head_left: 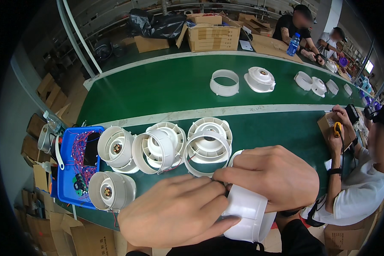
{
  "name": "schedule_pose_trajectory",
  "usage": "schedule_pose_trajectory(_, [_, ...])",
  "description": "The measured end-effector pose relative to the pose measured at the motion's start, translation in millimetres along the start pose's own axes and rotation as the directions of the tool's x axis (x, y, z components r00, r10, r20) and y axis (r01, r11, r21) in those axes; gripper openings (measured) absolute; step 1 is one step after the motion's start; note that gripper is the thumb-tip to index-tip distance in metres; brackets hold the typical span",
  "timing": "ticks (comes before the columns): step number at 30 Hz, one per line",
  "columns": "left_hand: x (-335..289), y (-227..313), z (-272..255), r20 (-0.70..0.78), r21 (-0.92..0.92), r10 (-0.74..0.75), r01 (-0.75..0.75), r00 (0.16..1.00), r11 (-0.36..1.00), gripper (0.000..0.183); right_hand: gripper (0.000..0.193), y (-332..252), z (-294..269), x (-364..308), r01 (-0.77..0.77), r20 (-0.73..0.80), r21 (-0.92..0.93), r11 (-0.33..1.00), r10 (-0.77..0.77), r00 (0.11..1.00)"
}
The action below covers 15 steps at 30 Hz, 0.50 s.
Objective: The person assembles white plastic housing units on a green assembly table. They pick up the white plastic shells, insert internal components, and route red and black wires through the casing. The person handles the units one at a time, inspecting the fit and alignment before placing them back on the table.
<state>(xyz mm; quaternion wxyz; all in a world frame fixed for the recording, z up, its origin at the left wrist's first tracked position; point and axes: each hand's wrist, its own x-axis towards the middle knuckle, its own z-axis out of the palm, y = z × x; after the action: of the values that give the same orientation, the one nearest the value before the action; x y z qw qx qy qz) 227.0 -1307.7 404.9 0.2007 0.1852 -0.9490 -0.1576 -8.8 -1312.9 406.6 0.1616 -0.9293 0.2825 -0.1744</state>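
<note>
My left hand (175, 213) and my right hand (275, 175) close together on a white plastic cylindrical housing (245, 209) near the table's front edge. The left thumb presses on its side, and the right fingers curl over its top. Whatever lies between the fingertips is hidden. Just beyond my hands, a white ring (193, 166) leans against a round finned housing (219, 128). Left of it, another ring (141, 155) leans on a second finned housing (168, 130). Two cup-shaped white housings with brass-coloured centres, an upper one (109, 143) and a lower one (98, 192), sit farther left.
A blue tray (66, 187) holds red and purple wires and a green circuit board (79, 183). Across a pale divider, a green conveyor belt (158, 85) carries a white ring (224, 87) and other housings. On the right, a co-worker (358, 179) holds a yellow-and-black tool (338, 129).
</note>
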Motion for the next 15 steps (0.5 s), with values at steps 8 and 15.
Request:
schedule_pose_trajectory(8, [-0.1,-0.8,1.0,-0.015,0.004,0.013,-0.013,1.0,1.0,0.029,0.04,-0.1,1.3,0.3,-0.013,0.009,-0.002,1.0,0.013,1.0])
schedule_pose_trajectory(15, [0.3,-0.9,-0.9,-0.019,-0.046,0.02,-0.021,1.0,0.999,0.039,0.043,-0.4,0.2,-0.5,-0.027,-0.006,-0.031,0.999,0.027,1.0])
